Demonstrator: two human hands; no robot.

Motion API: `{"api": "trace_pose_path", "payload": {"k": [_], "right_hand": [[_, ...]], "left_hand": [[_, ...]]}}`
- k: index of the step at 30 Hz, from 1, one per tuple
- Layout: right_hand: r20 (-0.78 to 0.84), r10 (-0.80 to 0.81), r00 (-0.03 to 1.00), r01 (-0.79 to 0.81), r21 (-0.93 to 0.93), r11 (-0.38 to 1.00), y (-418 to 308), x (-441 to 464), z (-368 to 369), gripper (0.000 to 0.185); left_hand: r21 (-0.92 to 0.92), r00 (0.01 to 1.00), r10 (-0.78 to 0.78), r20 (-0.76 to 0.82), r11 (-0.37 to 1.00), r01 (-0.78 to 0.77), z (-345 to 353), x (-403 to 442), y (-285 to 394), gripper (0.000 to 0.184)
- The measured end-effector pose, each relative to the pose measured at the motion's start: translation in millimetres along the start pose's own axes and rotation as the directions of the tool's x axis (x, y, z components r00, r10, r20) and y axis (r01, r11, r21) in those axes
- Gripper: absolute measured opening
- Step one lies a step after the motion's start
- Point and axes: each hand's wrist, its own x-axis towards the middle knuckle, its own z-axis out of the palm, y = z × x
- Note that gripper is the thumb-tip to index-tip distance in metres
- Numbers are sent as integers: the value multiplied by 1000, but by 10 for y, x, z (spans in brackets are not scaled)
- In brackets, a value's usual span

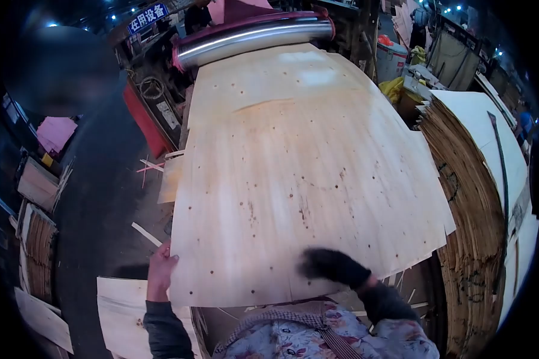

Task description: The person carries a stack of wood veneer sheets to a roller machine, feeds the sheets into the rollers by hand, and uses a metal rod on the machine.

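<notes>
A large pale wood veneer sheet [305, 197] with small dark knots spreads out in front of me, its far end close to a shiny metal roller [257, 40]. My left hand [161, 266], bare, is closed on the sheet's near left edge, thumb on top. Over the near part of the sheet is my right hand [335, 267] in a black glove. Its fingers are smeared by motion, and I cannot tell whether it touches the wood.
On the right stands a tall stack of veneer sheets [467, 221] with a dark bar [500, 179] on top. Another veneer piece [123, 311] lies low at the left. A handwheel [151, 87] and a red panel [145, 122] flank the machine's left side.
</notes>
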Motion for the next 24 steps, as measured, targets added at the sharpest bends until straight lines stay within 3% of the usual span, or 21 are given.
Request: {"api": "trace_pose_path", "payload": {"k": [2, 3, 4, 5, 7, 8, 10, 11, 12, 13, 14, 15, 17, 18, 19, 21, 22, 23, 24], "right_hand": [[-211, 123, 970, -112, 65, 992, 311, -456, 115, 44], [-227, 40, 973, -40, 2, 999, 537, -620, 60, 44], [-334, 81, 939, -80, 17, 997, 641, -785, 63, 43], [-405, 84, 910, -16, 168, 986, 977, -913, -239, 39], [-592, 118, 797, -144, 2, 990, 1043, -1141, -224, 31], [-598, 114, 793, -143, -1, 990, 1019, -1174, -135, 31], [-443, -289, 849, 132, -352, 927, 882, -1192, 94, 27], [-446, -290, 847, 131, -353, 926, 740, -1229, 208, 27], [-312, -499, 808, -23, -864, 503, 581, -1256, 326, 18], [-72, -581, 811, -192, -970, -147, 496, -1265, 367, 20], [-364, -496, 788, -318, -931, 178, 641, -1318, 105, 32], [-360, -502, 786, -312, -933, 180, 659, -1350, -30, 32], [-420, -419, 805, -166, -837, 521, 608, -1382, -197, 31], [-213, -458, 863, -155, -975, 161, 558, -1379, -320, 29], [-209, -461, 863, -149, -975, 164, 461, -1301, -291, 29], [52, -550, 834, -128, -950, -284, 127, -986, -191, 26], [-266, -426, 864, -149, -946, 288, -179, -846, 15, 26], [-77, -630, 773, -188, -976, -112, -142, -690, -318, 10], [4, -689, 724, -100, -989, -111, -327, -504, -279, 12]], "left_hand": [[-98, 997, 56, 54, 994, -50, -47, -82, 197, 52], [-105, 996, 59, 60, 993, -53, -39, -128, 337, 52], [-110, 991, 108, 82, 989, -99, -6, -190, 500, 53], [-116, 983, 154, 103, 983, -142, 14, -244, 635, 54], [-150, 974, 196, 115, 973, -178, -2, -318, 795, 55], [-239, 974, 199, 109, 956, -169, -26, -350, 870, 56], [-366, 977, 190, 96, 920, -143, -76, -424, 929, 57], [-368, 977, 189, 98, 919, -141, -85, -450, 910, 57], [-381, 985, 162, 60, 916, -127, -101, -478, 867, 58], [-393, 990, 137, 21, 912, -117, -112, -509, 822, 58], [-390, 989, 143, 22, 913, -123, -162, -497, 711, 58], [-403, 990, 139, 20, 908, -119, -232, -441, 547, 58], [-411, 990, 141, 19, 904, -121, -195, -344, 427, 58], [-433, 994, 110, 29, 897, -86, -132, -320, 417, 58], [-453, 996, 77, 38, 890, -51, -91, -289, 380, 58], [-435, 998, 59, 34, 900, -39, -78, -103, 198, 58], [-443, 994, 65, 93, 896, -17, -67, -7, 137, 58], [-450, 986, 69, 151, 893, 6, -60, 104, 61, 58], [-365, 999, 0, 39, 931, 14, -72, 188, -105, 56]]}}
